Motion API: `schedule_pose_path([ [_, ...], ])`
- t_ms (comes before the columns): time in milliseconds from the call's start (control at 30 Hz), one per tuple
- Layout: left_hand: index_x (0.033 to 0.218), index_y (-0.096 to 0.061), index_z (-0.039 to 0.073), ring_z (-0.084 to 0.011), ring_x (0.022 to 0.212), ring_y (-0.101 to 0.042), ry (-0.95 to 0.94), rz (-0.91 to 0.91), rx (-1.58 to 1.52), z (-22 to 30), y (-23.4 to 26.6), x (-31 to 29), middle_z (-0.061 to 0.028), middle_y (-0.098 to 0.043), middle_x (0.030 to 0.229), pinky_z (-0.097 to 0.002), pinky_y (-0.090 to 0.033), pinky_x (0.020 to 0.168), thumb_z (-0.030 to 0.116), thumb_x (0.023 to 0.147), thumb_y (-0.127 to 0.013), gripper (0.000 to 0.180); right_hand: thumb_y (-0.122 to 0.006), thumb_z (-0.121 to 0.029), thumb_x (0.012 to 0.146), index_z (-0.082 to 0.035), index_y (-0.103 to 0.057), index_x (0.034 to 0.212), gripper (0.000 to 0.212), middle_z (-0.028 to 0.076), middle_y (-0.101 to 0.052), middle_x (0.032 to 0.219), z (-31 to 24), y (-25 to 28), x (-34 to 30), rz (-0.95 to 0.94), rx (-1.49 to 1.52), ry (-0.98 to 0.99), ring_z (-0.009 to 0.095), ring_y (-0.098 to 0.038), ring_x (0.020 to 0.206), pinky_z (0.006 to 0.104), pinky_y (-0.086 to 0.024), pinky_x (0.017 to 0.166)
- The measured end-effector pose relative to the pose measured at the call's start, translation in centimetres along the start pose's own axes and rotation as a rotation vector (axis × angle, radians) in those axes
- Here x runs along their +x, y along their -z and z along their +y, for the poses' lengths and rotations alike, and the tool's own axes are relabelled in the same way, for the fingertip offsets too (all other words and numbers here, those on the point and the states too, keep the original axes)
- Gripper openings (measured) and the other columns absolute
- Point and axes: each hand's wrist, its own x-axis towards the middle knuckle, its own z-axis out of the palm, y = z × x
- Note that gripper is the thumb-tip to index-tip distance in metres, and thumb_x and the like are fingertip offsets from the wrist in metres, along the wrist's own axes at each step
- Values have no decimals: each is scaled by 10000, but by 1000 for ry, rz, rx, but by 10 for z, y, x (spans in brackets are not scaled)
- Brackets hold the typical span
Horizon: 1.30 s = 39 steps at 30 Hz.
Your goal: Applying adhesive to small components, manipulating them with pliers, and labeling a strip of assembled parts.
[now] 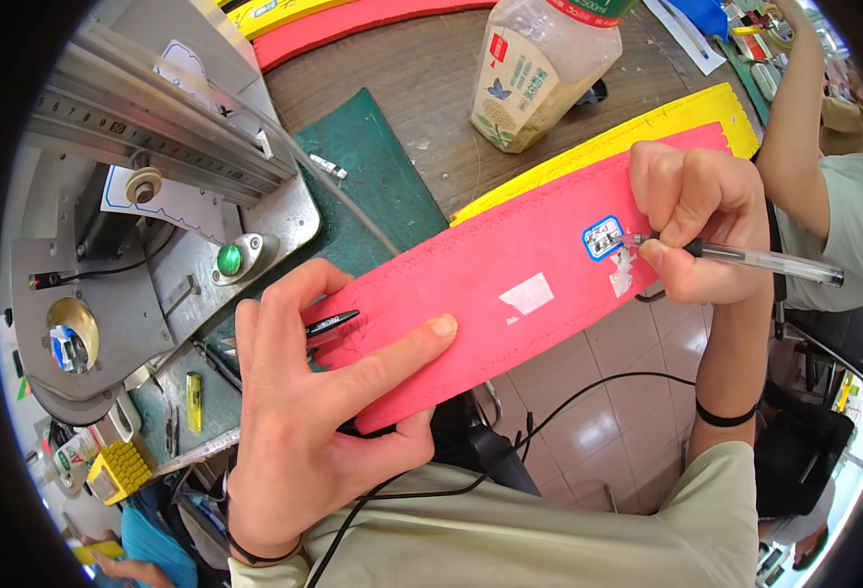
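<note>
A long pink strip (407,304), foam-like with nicked edges, lies slanted across my view. My left hand (304,402) grips its left end, thumb on top and fingers beneath. What looks like a black pen cap (333,323) is tucked between that hand's fingers. In my right hand (701,216) is a gel pen (764,263) with a clear barrel. Its tip meets a small blue-edged white label (603,238) with handwriting, stuck on the strip. White paper remnants (527,297) cling to the pink surface nearby.
A yellow strip (608,147) lies just beyond the pink one. Behind stands a clear plastic jar (544,73). On the left, a metal machine with a ruler scale (157,132) rises beside a green mat (372,167). Black cable (588,397) hangs below; another person's arm (794,118) is at right.
</note>
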Motion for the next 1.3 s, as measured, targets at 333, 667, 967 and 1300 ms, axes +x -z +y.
schedule_pose_path([
  [333, 1084, -776, 240, -327, 992, -516, 22, -14, 0, 2, 3, -1, -153, -520, 1165, -387, -445, 852, 76, 473, -780, 632, -627, 155, 565, -62, -436, 634, 298, 1, -448, 608, -1, 1, 1, -35, 18, -5, 115, -399, 573, 254, -300, 539],
  [667, 1084, -777, 244, -331, 995, -515, 26, 7, -1, 3, 2, -1, -147, -520, 1161, -388, -446, 852, 68, 480, -778, 630, -638, 151, 574, -62, -438, 638, 299, 4, -463, 632, -2, 3, 1, -50, -7, -1, 115, -412, 586, 256, -310, 545],
  [967, 1086, -777, 244, -327, 991, -516, 22, -9, 0, 4, 2, -1, -144, -517, 1157, -386, -447, 851, 65, 481, -777, 631, -642, 148, 586, -64, -432, 630, 301, 2, -461, 625, -1, 0, -1, 1, -12, -4, 114, -411, 582, 259, -310, 546],
  [1300, 1086, -778, 245, -326, 987, -513, 22, -1, 6, 4, 3, 0, -140, -521, 1159, -380, -454, 837, 61, 483, -774, 630, -632, 151, 592, -68, -433, 633, 299, -2, -452, 620, 0, 3, 0, -40, 11, -15, 109, -408, 581, 261, -310, 545],
])
